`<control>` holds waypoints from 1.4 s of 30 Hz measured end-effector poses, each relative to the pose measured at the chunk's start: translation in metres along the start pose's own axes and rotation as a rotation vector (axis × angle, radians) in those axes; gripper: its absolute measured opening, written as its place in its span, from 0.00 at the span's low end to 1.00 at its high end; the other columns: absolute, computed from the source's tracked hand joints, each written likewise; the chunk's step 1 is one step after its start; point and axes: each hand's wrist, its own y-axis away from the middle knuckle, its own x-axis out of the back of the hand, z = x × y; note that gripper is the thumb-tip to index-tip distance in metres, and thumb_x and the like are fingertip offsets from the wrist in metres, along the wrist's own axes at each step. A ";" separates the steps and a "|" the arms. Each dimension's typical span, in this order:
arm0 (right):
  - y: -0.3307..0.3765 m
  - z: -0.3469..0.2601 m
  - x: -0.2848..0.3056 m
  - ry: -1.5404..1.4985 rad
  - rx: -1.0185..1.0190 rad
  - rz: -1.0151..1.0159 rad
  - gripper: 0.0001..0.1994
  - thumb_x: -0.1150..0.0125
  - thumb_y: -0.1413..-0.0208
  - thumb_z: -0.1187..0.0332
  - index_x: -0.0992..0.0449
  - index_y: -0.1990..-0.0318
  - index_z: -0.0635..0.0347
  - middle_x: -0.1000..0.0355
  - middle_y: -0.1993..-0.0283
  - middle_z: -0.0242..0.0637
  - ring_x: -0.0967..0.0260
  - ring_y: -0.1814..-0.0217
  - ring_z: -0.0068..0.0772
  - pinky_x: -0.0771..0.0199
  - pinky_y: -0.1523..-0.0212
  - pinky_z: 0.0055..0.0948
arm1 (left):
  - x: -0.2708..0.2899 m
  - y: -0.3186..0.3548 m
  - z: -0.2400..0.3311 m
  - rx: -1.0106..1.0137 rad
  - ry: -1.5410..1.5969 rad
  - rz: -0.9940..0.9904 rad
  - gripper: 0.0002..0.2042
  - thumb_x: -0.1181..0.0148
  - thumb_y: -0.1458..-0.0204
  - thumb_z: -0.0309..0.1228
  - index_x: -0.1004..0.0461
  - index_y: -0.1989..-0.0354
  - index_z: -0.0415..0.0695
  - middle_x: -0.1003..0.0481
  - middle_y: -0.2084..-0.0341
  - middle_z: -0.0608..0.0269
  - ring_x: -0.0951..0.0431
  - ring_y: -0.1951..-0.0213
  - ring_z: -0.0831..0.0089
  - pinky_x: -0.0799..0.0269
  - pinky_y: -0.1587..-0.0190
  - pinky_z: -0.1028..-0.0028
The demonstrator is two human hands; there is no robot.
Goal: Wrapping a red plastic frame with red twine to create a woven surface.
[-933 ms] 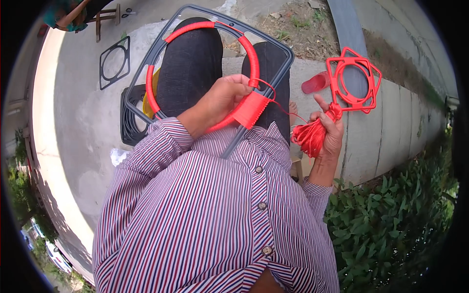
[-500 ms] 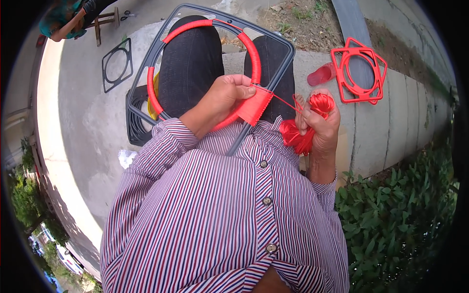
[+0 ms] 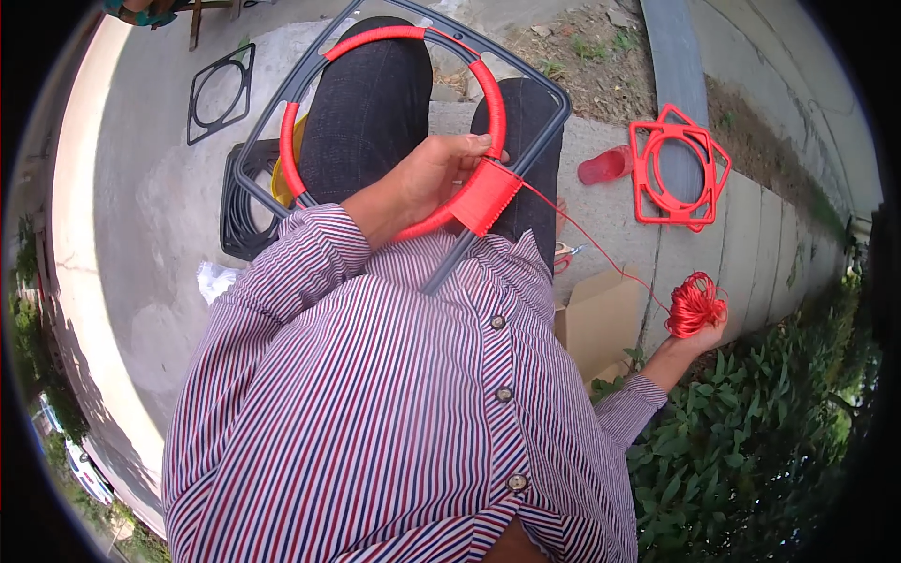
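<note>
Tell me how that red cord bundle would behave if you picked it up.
The cord bundle in the right hand is loosely wound, so it is probably soft, light and squashy. Its strand runs to the hoop, so it would likely unwind if pulled.

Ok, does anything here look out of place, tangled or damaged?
Nothing stands out. The left hand holds the frame on the lap, its inner ring partly wrapped in red cord. The cord runs taut and untangled to the bundle in the right hand. A finished red frame lies flat nearby.
</note>
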 end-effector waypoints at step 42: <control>0.088 0.072 -0.161 0.004 -0.222 -0.709 0.11 0.40 0.49 0.66 0.28 0.66 0.66 0.28 0.66 0.42 0.29 0.62 0.34 0.27 0.59 0.34 | -0.011 0.000 -0.007 -0.124 -0.070 0.153 0.12 0.48 0.43 0.32 0.35 0.53 0.43 0.33 0.79 0.70 0.44 0.84 0.86 0.51 0.84 0.83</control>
